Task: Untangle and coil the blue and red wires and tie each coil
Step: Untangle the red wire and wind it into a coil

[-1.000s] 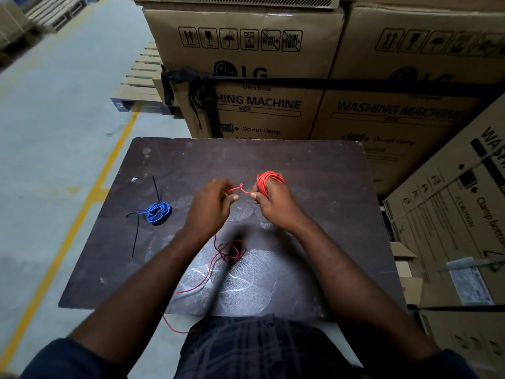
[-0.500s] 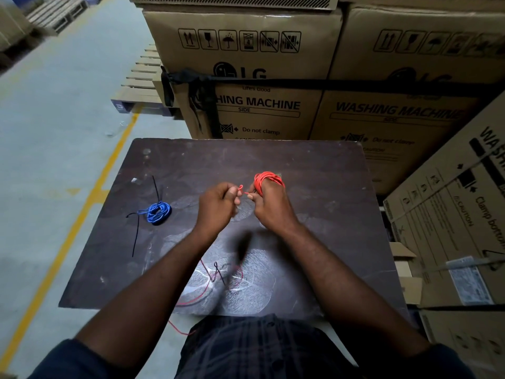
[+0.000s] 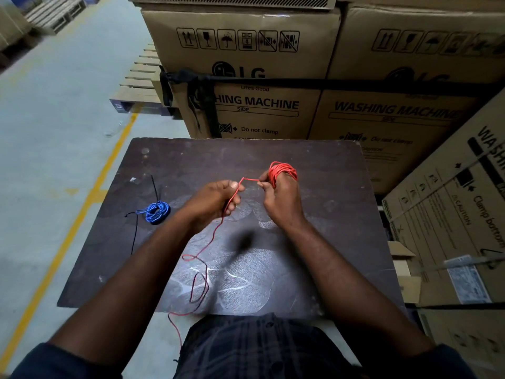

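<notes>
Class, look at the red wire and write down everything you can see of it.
The red wire is thin, flexible and plastic-coated. One part is wound into a coil around the fingers of the right hand. From there a short span crosses to the left hand, which pinches it. The rest trails loose in loops over the dark table and hangs off its near edge.

Single head-worn view looks steeply down, close over the dark table (image 3: 314,165)

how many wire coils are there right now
2: the blue coil lies on the table, left of the hands; the red coil is wrapped around the right hand's fingers, unfinished.
</notes>
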The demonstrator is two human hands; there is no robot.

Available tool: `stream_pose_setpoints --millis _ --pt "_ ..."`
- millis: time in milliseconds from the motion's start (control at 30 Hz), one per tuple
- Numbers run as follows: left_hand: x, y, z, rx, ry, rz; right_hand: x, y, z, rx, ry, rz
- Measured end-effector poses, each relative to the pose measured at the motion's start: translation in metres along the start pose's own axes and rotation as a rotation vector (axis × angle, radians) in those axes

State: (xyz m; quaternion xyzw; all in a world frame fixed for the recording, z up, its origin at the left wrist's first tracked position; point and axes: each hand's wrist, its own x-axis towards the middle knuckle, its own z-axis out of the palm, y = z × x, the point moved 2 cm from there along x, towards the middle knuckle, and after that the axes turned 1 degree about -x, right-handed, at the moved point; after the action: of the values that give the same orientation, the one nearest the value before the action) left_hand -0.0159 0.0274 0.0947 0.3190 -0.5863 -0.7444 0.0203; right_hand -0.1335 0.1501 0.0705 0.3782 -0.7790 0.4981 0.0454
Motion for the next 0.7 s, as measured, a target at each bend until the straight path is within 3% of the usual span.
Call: stream_pose_setpoints --millis 100,300,467,533,600,700 --pt "0.003 0.007 -0.001 0.288 0.099 0.185 -0.001 0.0 0.002 -0.01 -0.052 -0.017" --pt "0.003 0.015 -0.008 0.979 0.446 0.638 0.0 0.001 0.012 -0.074 -0.175 -0.03" --pt "0.003 0.012 -0.009 1.304 0.509 0.71 -0.003 0.0 0.018 -0.175 -0.403 0.085" --pt "0.005 0.012 -0.014 1.281 0.512 0.693 -0.004 -0.005 0.019 0.056 -0.537 0.274" --pt "0.004 0.013 -0.016 1.191 0.507 0.7 -0.004 -0.013 0.018 0.445 -0.63 0.492" --pt "0.002 0.014 -0.015 1.127 0.431 0.761 -0.002 -0.02 0.007 0.845 -0.799 0.672"
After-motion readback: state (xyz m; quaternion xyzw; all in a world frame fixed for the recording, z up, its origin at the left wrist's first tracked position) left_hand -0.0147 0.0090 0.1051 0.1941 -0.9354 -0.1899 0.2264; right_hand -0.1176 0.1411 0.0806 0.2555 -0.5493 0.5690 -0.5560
